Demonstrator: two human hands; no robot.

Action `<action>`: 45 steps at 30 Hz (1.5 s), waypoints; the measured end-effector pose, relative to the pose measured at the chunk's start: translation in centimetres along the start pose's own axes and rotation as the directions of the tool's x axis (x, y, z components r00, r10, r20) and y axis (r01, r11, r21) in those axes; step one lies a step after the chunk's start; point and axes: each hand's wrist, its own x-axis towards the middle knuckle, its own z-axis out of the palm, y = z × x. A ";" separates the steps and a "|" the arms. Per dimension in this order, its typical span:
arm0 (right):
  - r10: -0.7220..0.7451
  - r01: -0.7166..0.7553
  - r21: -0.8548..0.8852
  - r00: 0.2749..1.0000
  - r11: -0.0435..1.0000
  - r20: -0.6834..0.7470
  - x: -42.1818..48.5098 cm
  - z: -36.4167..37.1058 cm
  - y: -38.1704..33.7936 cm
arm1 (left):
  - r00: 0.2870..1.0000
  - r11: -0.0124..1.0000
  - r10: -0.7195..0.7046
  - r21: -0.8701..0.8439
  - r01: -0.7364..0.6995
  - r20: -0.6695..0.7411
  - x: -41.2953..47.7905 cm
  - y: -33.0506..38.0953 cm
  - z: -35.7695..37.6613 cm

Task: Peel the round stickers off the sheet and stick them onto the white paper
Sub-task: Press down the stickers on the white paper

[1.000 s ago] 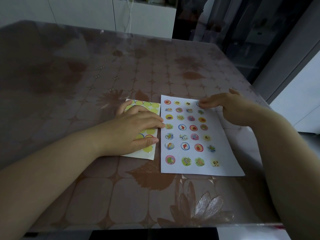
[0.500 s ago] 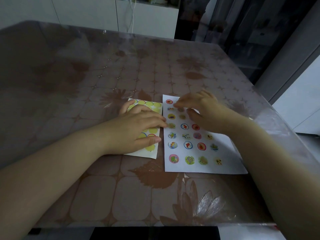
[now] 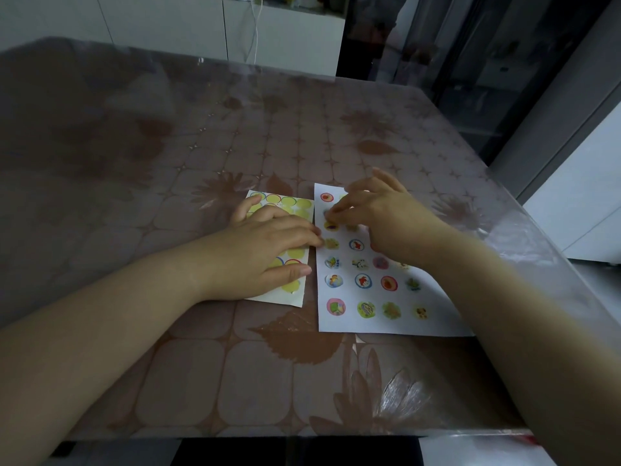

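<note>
The sticker sheet (image 3: 304,205), with yellow backing and mostly empty circles, lies left of the white paper (image 3: 386,326). My left hand (image 3: 265,253) rests flat on the sheet with straight fingers, covering most of it. The paper carries several round picture stickers (image 3: 363,280) in rows. My right hand (image 3: 386,220) hovers over the paper's upper half. Its fingertips touch a sticker in the left column, second row. The hand hides the stickers beneath it, and I cannot tell if a sticker is between its fingers.
Both sheets lie on a brown floral table (image 3: 235,381) under a clear glossy cover. The table's right edge (image 3: 524,216) runs close to the paper. White cabinets (image 3: 168,25) and a hanging cable (image 3: 255,31) stand beyond the far edge.
My right hand has moved from the paper's top right corner leftward to the left column. My left hand has stayed on the sticker sheet.
</note>
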 end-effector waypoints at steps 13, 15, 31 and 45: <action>0.054 -0.053 0.093 0.998 0.994 -0.014 -0.5 0.7 0.1 | 1.000 1.000 -0.008 -0.010 0.008 0.007 0.0 0.1 -0.1; 0.083 -0.081 0.149 0.996 0.986 -0.011 -0.7 0.9 0.4 | 1.000 1.000 -0.012 -0.012 0.012 0.010 0.0 0.2 -0.2; 0.128 -0.118 0.185 0.991 0.976 -0.041 -1.2 0.3 2.5 | 1.000 1.000 -0.006 -0.028 0.006 0.008 0.0 0.1 0.0; 0.155 -0.128 0.292 0.985 0.948 -0.073 -1.4 0.8 2.2 | 1.000 1.000 -0.003 -0.013 0.003 0.026 -0.2 0.1 -0.2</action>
